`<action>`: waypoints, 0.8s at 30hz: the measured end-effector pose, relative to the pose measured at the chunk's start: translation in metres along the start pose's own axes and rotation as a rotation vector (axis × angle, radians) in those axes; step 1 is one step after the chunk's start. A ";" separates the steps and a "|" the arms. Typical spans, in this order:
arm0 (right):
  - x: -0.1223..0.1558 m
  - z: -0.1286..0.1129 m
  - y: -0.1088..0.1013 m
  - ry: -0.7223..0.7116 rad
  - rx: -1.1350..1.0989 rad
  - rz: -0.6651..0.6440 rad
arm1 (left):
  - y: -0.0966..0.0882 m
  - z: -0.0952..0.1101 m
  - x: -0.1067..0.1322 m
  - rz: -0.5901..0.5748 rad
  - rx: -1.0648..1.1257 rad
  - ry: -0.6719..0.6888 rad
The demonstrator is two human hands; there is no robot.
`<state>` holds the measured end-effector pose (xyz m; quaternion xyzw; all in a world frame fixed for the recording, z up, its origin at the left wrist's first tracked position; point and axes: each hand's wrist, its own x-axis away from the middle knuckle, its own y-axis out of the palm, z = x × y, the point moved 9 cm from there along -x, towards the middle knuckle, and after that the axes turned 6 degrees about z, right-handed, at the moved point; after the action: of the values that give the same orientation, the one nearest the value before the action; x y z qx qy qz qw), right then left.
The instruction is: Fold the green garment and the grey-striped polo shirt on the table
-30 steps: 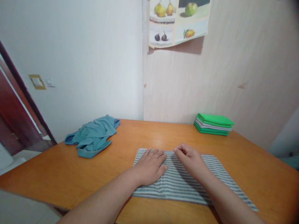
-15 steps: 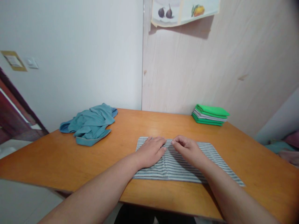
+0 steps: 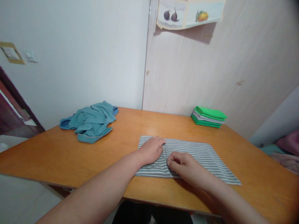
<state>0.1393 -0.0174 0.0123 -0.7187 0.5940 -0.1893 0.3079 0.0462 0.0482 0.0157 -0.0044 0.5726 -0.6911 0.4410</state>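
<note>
A grey-and-white striped cloth [image 3: 198, 155] lies spread near the table's front edge, with a raised crease running front to back left of its middle. My left hand [image 3: 153, 150] rests palm down on the cloth's left part, fingers laid over it and slightly bent at the tips by the crease. Lower on the same crease, my right hand [image 3: 179, 163] has thumb and forefinger pinched together at the fabric. What lies right between those fingertips is partly hidden.
On the table's left [image 3: 126, 124] lies a crumpled teal garment [image 3: 93, 119]. A folded stack of green and grey cloths [image 3: 207, 116] sits at the back right against the wall. Fruit pictures [image 3: 191, 14] hang above, and more fabric [image 3: 287, 147] shows at the far right.
My right hand has come down along the crease toward me, from near the cloth's far edge. The left hand stays on the cloth, its fingers a little more bent. The view has shifted slightly.
</note>
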 end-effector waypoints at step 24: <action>0.009 0.008 0.009 0.117 -0.127 0.120 | 0.002 0.002 0.000 -0.039 -0.030 0.019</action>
<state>0.1397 -0.0249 -0.0007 -0.6875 0.6639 -0.1742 0.2371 0.0488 0.0468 0.0147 -0.0158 0.5870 -0.6909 0.4217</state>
